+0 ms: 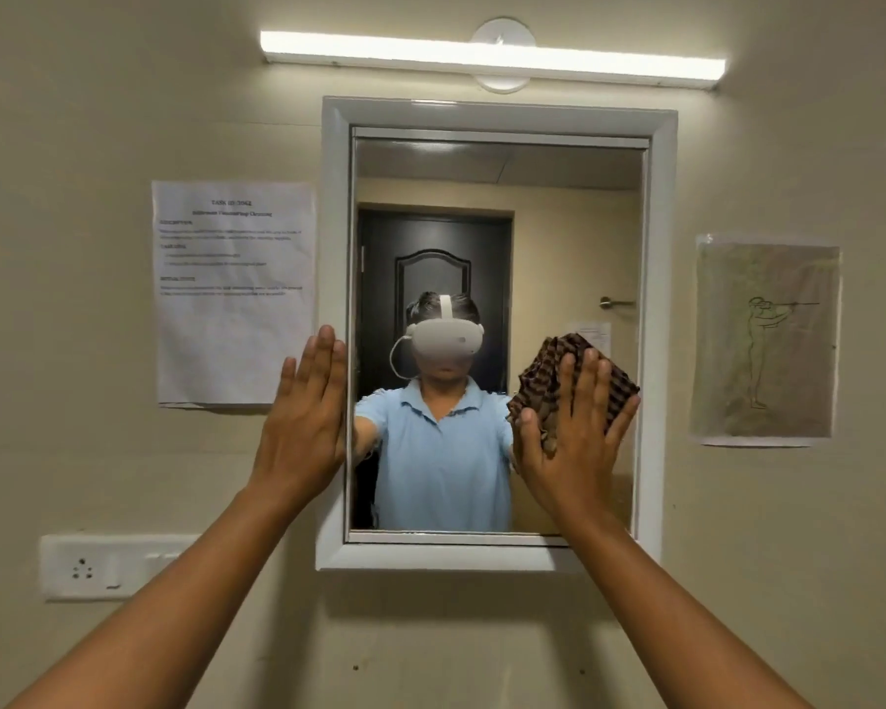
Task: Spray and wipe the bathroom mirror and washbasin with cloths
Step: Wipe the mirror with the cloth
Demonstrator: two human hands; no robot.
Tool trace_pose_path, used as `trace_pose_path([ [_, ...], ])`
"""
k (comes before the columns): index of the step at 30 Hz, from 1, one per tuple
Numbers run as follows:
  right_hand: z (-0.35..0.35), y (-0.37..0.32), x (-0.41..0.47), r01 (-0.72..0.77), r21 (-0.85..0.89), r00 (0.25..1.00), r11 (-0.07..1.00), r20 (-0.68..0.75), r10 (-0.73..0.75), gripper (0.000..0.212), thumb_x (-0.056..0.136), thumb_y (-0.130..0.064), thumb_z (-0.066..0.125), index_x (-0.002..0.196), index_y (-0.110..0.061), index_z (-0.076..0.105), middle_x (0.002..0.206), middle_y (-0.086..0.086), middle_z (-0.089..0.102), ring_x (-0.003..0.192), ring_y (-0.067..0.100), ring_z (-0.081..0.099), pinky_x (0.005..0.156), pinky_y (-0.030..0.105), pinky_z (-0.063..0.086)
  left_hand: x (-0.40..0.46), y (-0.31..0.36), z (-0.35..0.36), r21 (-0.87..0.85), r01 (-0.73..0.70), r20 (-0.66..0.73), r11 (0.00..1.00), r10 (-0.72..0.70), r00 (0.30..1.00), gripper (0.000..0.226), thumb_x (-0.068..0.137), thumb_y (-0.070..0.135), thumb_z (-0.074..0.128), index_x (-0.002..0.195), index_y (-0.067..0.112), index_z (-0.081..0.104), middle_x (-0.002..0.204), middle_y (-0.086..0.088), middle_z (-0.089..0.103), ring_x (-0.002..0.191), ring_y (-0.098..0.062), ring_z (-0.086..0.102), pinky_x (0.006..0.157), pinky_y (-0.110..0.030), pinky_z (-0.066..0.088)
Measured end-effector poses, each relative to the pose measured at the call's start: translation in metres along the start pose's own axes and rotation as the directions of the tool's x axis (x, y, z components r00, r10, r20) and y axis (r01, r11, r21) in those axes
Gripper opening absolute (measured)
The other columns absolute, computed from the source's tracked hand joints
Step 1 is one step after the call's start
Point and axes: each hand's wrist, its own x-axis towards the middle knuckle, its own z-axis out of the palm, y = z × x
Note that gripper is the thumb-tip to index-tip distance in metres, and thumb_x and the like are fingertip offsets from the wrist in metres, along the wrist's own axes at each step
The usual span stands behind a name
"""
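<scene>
Both hands are flat: the left hand [305,422] braces the mirror frame [334,299], the right hand [574,437] presses the cloth [548,371] on the mirror [558,237]. Better to wipe in overlapping passes with even pressure.

Bathroom, framed wall mirror [497,197], tube light [492,58] above, door reflected

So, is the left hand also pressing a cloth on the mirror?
No, the left hand lies bare on the mirror frame; only the right hand presses the checked cloth.
</scene>
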Motion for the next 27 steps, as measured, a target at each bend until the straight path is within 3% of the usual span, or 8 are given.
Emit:
trace_pose_path([
  [7, 0.009, -0.09, 0.048, 0.185, -0.009, 0.982, 0.983, 0.031, -0.185, 0.073, 0.098, -0.054, 0.025, 0.156, -0.016, 0.004, 0.164, 0.011, -0.002, 0.151, 0.027, -0.004, 0.118, 0.059, -0.002, -0.011, -0.003, 0.006, -0.038, -0.01, 0.019, 0.999, 0.011, 1.0, 0.068, 0.096, 0.035, 0.022, 0.155, 0.007, 0.001, 0.163, -0.013, -0.005, 0.151, -0.026, -0.003, 0.122, -0.048, 0.011],
  [10, 0.016, -0.128, 0.055, 0.281, -0.024, 0.959, 0.959, 0.041, -0.28, 0.072, 0.097, -0.054, 0.021, 0.156, -0.016, 0.007, 0.164, 0.011, 0.001, 0.151, 0.027, -0.002, 0.117, 0.061, 0.002, -0.014, -0.007, 0.007, -0.059, -0.04, 0.02, 0.997, 0.041, 0.999, 0.071, 0.097, 0.024, 0.037, 0.155, 0.006, 0.001, 0.163, -0.013, -0.006, 0.151, -0.025, -0.004, 0.122, -0.048, 0.01],
  [13, 0.028, -0.149, 0.049, 0.352, -0.009, 0.935, 0.936, 0.045, -0.351, 0.073, 0.097, -0.052, 0.03, 0.156, -0.015, 0.008, 0.164, 0.01, 0.002, 0.151, 0.027, -0.003, 0.117, 0.061, 0.003, -0.017, -0.008, 0.006, -0.081, -0.046, 0.024, 0.996, 0.048, 0.999, 0.071, 0.095, 0.017, 0.036, 0.154, 0.005, -0.001, 0.163, -0.013, -0.006, 0.151, -0.025, -0.003, 0.122, -0.051, 0.013],
  [16, 0.033, -0.151, 0.038, 0.401, -0.013, 0.916, 0.916, 0.039, -0.4, 0.075, 0.096, -0.047, 0.042, 0.156, -0.015, 0.011, 0.164, 0.009, 0.003, 0.151, 0.026, -0.002, 0.118, 0.06, 0.002, -0.019, -0.007, 0.008, -0.109, -0.043, 0.017, 0.993, 0.045, 0.999, 0.07, 0.094, 0.013, 0.036, 0.154, 0.005, 0.0, 0.163, -0.014, -0.005, 0.152, -0.024, -0.002, 0.121, -0.051, 0.013],
  [27, 0.032, -0.1, -0.016, 0.641, 0.011, 0.754, 0.767, 0.179, -0.632, 0.067, 0.099, -0.045, 0.033, 0.155, -0.012, 0.015, 0.163, 0.009, 0.009, 0.151, 0.025, 0.001, 0.115, 0.061, 0.014, -0.031, 0.0, 0.011, -0.039, -0.015, -0.004, 0.999, 0.015, 1.0, 0.069, 0.094, 0.022, 0.028, 0.155, 0.006, 0.001, 0.163, -0.015, -0.003, 0.151, -0.028, 0.001, 0.121, -0.053, 0.01],
])
